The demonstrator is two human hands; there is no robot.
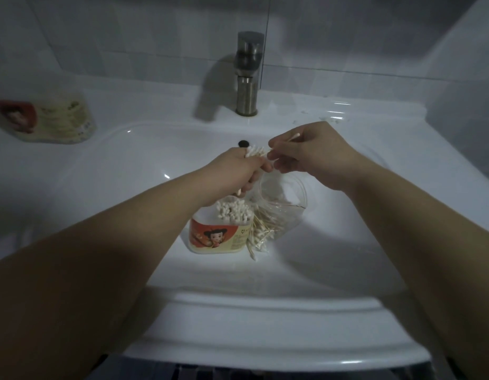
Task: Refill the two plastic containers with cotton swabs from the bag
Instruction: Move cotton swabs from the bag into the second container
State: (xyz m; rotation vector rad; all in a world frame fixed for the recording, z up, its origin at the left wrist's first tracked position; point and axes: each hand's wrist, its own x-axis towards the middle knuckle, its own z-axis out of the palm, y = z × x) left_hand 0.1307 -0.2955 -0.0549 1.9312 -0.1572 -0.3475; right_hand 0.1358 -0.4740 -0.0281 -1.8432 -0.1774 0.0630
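Observation:
Inside the white sink basin (106, 171) stands an open plastic container (218, 237) with a cartoon label, packed with upright cotton swabs. A clear plastic bag (281, 212) of loose swabs lies against its right side. My left hand (235, 171) grips a bundle of cotton swabs (253, 152) above the container, their white tips pointing away from me. Just to the right, my right hand (306, 154) pinches a single swab (290, 137) near the bundle. A second container (46, 119), filled with swabs, lies on its side on the counter at far left.
A metal faucet (247, 75) rises behind the basin, with the dark overflow hole (243, 144) below it. White tiled wall runs behind. The sink's front rim (265, 305) is close to me.

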